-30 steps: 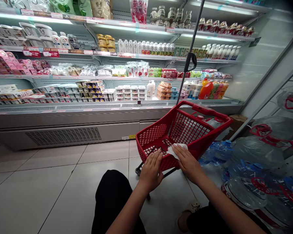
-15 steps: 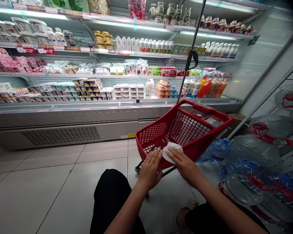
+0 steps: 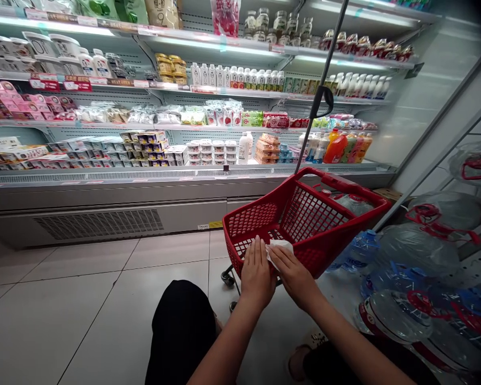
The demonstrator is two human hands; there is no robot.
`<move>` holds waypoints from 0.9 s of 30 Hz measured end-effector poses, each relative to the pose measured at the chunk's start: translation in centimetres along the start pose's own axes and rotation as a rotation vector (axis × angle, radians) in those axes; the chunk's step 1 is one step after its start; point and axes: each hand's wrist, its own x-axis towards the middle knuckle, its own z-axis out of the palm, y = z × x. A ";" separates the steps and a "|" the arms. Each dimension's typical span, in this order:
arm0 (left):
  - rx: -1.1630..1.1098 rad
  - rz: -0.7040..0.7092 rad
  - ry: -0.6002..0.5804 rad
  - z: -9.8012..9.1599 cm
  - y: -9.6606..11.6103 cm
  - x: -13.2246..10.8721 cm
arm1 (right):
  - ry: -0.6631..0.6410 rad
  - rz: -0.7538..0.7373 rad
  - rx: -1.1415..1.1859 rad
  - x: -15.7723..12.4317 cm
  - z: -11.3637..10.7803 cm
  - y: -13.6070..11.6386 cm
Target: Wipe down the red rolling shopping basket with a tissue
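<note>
A red plastic shopping cart (image 3: 324,246) with lattice sides stands in front of me, angled to the right. My left hand (image 3: 258,275) lies over its near rim, fingers stretched out and side by side, with nothing visible in it. Right beside it, my right hand (image 3: 295,275) presses a crumpled white tissue (image 3: 281,246) against the cart's near edge. Part of the tissue shows beyond the fingertips; the rest is hidden under them. Both hands cover the rim section below them.
Behind the cart runs a refrigerated display case (image 3: 104,192) stocked with bottles, tubs and packs. Large water bottles (image 3: 393,315) crowd the floor at right. A black pole (image 3: 320,91) rises behind the cart. My knee (image 3: 180,326) is at the lower middle, over floor tiles (image 3: 84,315).
My left hand has moved right and its fingers have straightened. The right hand, with the tissue, has shifted slightly left and down, nearer to it. The cart's handle end has swung slightly right.
</note>
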 end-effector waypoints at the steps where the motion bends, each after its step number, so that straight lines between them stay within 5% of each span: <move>1: -0.003 0.025 -0.001 -0.1 0.1 -0.1 | -0.006 -0.016 -0.003 0.0 0.1 -0.5; 9: 0.071 0.126 -0.054 -2.2 -1.7 -0.5 | 0.068 0.102 -0.112 -3.5 -3.6 6.8; 13: 0.123 0.074 -0.014 -1.6 -0.1 -0.3 | 0.075 0.098 -0.096 -3.1 -3.0 4.5; 17: 0.153 0.163 0.011 -1.0 0.4 -0.3 | 0.027 0.024 -0.047 -1.6 -2.1 1.2; 23: 0.200 0.182 -0.021 -2.3 -2.6 -0.4 | 0.038 0.041 -0.114 -3.5 -4.8 5.7; 27: 0.216 0.077 -0.020 -2.0 -1.3 0.6 | 0.076 0.113 -0.135 -4.1 -5.1 6.5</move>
